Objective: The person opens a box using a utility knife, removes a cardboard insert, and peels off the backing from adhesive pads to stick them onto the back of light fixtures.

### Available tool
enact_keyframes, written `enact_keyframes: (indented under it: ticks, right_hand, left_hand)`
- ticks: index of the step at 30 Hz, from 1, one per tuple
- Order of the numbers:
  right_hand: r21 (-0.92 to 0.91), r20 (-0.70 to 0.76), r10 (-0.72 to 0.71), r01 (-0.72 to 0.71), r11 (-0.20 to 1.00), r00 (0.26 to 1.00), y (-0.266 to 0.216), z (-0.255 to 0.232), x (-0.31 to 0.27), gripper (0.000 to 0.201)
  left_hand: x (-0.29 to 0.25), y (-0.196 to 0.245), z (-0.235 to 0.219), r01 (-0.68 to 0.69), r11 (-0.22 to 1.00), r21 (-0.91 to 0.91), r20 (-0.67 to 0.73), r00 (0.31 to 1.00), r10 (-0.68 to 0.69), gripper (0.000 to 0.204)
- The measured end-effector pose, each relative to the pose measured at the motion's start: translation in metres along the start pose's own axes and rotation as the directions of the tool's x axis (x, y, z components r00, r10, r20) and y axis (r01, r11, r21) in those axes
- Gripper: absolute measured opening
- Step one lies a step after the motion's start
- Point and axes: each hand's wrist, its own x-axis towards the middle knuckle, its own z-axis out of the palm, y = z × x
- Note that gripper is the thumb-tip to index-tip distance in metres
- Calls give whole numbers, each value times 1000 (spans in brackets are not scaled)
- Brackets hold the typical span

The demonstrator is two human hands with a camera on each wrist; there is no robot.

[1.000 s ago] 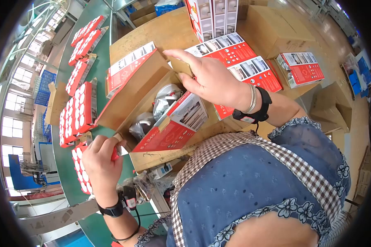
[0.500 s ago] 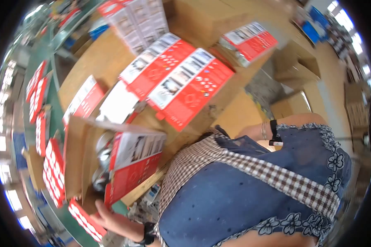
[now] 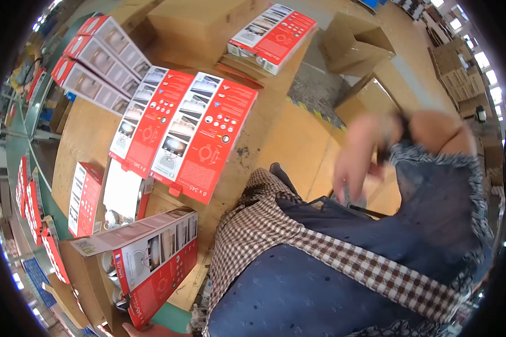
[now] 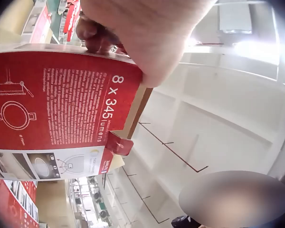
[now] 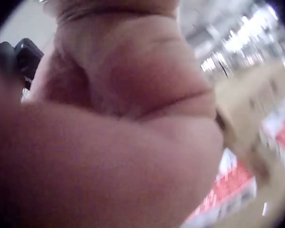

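Observation:
An open red-and-white carton (image 3: 164, 283) stands tilted at the lower left of the head view, with silver fittings (image 3: 117, 296) inside. At its lower end is my left hand (image 3: 152, 331), mostly cut off by the frame edge. The left wrist view has that hand (image 4: 145, 35) gripping the edge of the red printed panel (image 4: 80, 102), fingers curled over it. My right hand (image 3: 358, 157), blurred, hangs away from the cartons near my body, fingers downward. A greyish blur (image 3: 353, 195) lies at its fingertips; whether it is held cannot be told. The right wrist view hides the fingers.
Two flat red cartons (image 3: 230, 121) lie on the wooden table (image 3: 87, 132), with upright cartons (image 3: 104, 62) behind them. Another carton (image 3: 275, 36) sits beside a large brown box (image 3: 199, 28). Open brown boxes (image 3: 354, 48) stand on the floor at right.
My right hand has left the open carton and moved right, to beside my body. The head view has swung right, so the cartons appear farther left. My left hand stays at the carton's lower end.

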Motion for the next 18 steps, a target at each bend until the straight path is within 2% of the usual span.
enact_keyframes:
  ticks: [1, 2, 3, 4, 5, 7, 8, 9, 10, 11, 13, 14, 16, 17, 18]
  right_hand:
    - [15, 39, 13, -13, 1000, 999, -28, -4, -26, 41]
    - [-53, -88, 178, -183, 982, 980, -70, -20, -80, 59]
    - [-195, -449, 167, -278, 941, 878, -105, -14, -129, 50]
    - [-281, -747, 74, -416, 865, 660, -130, -7, -152, 43]
    - [-278, -751, 70, -411, 868, 657, -131, -11, -140, 43]
    - [-282, -732, -55, -228, 932, 680, -124, -22, -120, 48]
    - [-289, -725, -119, -142, 947, 678, -125, -28, -111, 52]
    - [-306, -714, -193, -52, 951, 673, -129, -35, -101, 55]
    - [-334, -699, -280, 45, 941, 658, -137, -44, -91, 58]
    - [-369, -678, -369, 140, 919, 636, -148, -54, -82, 62]
    - [-418, -623, -524, 319, 851, 581, -174, -75, -65, 69]
    - [-435, -591, -592, 401, 806, 549, -186, -84, -56, 73]
    - [-444, -529, -707, 557, 702, 470, -206, -99, -39, 80]
    - [-446, -499, -757, 624, 642, 421, -217, -107, -31, 84]
    - [-435, -471, -801, 693, 575, 369, -224, -117, -24, 88]
  left_hand:
    - [4, 3, -1, 5, 999, 35, 18, 1000, -5, 32]
    - [7, 5, -3, 13, 997, 72, 26, 1000, -15, 34]
    - [11, 7, -5, 29, 993, 110, 26, 999, -32, 37]
    - [13, 7, -5, 47, 988, 145, 21, 998, -51, 39]
    - [15, 8, -7, 66, 980, 186, 21, 997, -71, 42]
    - [22, -1, -3, 84, 969, 232, 15, 996, -90, 45]
    - [24, -22, 15, 147, 988, -36, 63, 988, -144, 45]
    - [25, -50, 33, 213, 931, -295, 115, 976, -186, 49]
    - [29, -79, 44, 264, 808, -527, 158, 964, -212, 54]
    - [31, -94, 42, 296, 625, -722, 198, 955, -223, 62]
    - [25, -48, 30, 210, 635, -743, 310, 950, 48, 65]
    - [21, -46, 35, 204, 634, -746, 286, 958, 29, 65]
    - [15, -50, 50, 217, 408, -887, 184, 976, -118, 61]
    - [16, -37, 47, 199, 405, -893, 161, 979, -127, 61]
    - [17, -20, 39, 212, 329, -920, 153, 969, -195, 61]
